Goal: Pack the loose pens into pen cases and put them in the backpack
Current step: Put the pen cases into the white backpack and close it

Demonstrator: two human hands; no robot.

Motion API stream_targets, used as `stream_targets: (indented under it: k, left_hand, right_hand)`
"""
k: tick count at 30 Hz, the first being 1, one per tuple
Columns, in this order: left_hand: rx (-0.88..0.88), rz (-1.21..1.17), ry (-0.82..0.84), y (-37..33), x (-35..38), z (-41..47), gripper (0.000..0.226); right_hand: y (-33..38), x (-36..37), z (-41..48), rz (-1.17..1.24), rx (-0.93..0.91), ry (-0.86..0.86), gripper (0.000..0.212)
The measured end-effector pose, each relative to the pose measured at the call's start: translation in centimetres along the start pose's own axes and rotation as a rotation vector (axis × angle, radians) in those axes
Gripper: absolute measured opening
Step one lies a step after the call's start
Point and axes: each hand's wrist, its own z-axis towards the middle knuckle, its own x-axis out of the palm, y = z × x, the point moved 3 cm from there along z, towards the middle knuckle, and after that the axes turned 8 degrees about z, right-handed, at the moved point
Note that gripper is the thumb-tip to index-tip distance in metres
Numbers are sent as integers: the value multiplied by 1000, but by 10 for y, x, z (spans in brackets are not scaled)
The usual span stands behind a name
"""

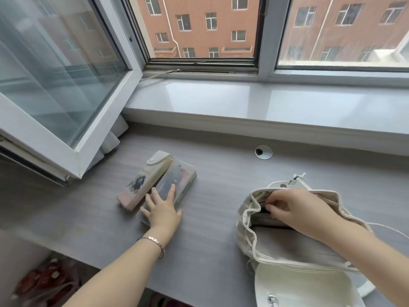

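Observation:
Two pen cases lie side by side on the grey desk [210, 185]. The left one is a pale fabric case [143, 182] with a snap flap and a dark print. The right one is a translucent plastic case [179, 180] with coloured stickers. My left hand [162, 210] rests flat on the near end of the plastic case, fingers straight and spread. A cream drawstring backpack [283, 247] lies open at the right, flap toward me. My right hand [287, 208] reaches into its mouth, with curled fingers pinching something dark inside; I cannot tell what it is.
An open window sash [73, 120] juts over the desk's left side. A white windowsill [243, 107] runs along the back. A round cable grommet [263, 152] sits in the desk behind the backpack. Red patterned fabric [44, 282] lies below the desk's front edge.

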Motion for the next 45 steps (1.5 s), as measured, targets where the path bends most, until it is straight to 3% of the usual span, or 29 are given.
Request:
stream_targets:
  k: [5, 9, 11, 14, 17, 19, 22, 24, 26, 28, 30, 33, 35, 36, 39, 42, 44, 45]
  left_hand:
    - [-65, -93, 49, 1, -18, -3, 80]
    - [-76, -619, 186, -24, -43, -28, 83]
    - [16, -808, 174, -43, -69, -48, 83]
    - [205, -908, 96, -70, -117, -79, 83]
    - [416, -724, 19, -98, -151, -115, 87]
    - [551, -606, -16, -115, -156, -139, 88]
    - [696, -720, 67, -123, -147, -155, 79]
    - [855, -824, -118, -114, -142, -155, 53]
    - [1083, -706, -451, -111, -134, -153, 27]
    - [1377, -359, -603, -110, -113, -155, 15]
    - [1460, 81, -478, -111, -98, -154, 24]
    - [1349, 459, -260, -115, -95, -143, 65]
    - [1368, 602, -223, -122, -91, -142, 41]
    - [1372, 613, -203, -124, -93, -144, 23]
    - [1410, 626, -107, -120, -90, -143, 8]
    - [1438, 623, -166, -111, -97, -135, 15]
    - [1442, 487, -247, -104, -99, -129, 5]
    - [1437, 448, -240, -99, -96, -124, 11]
  right_hand:
    - [-2, 1, -1, -12, 24, 25, 17]
    - [-4, 4, -2, 148, 47, 28, 15]
    - [0, 5, 0, 408, 101, 74, 24]
    - [9, 3, 1, 808, 290, 130, 41]
    - [14, 0, -5, 1041, 409, 254, 66]
    - [13, -9, -10, 1203, 382, 294, 60]
    - [-8, -23, -12, 1342, 387, 117, 43]
    - [-23, -27, -15, 1389, 378, -27, 52]
    - [-34, -30, -19, 1442, 298, -164, 53]
    - [-39, -32, -25, 1425, 180, -258, 46]
    - [-40, -32, -30, 1277, 69, -298, 37]
    - [-38, -27, -35, 1004, -50, -320, 37]
    - [-40, -23, -39, 877, -108, -266, 42]
    - [-40, -22, -40, 832, -123, -222, 46]
    - [-40, -23, -43, 744, -133, -105, 51]
    - [-38, -27, -46, 658, -167, 23, 39]
    - [-39, -28, -47, 713, -175, 92, 42]
    - [-41, -28, -47, 767, -170, 107, 45]
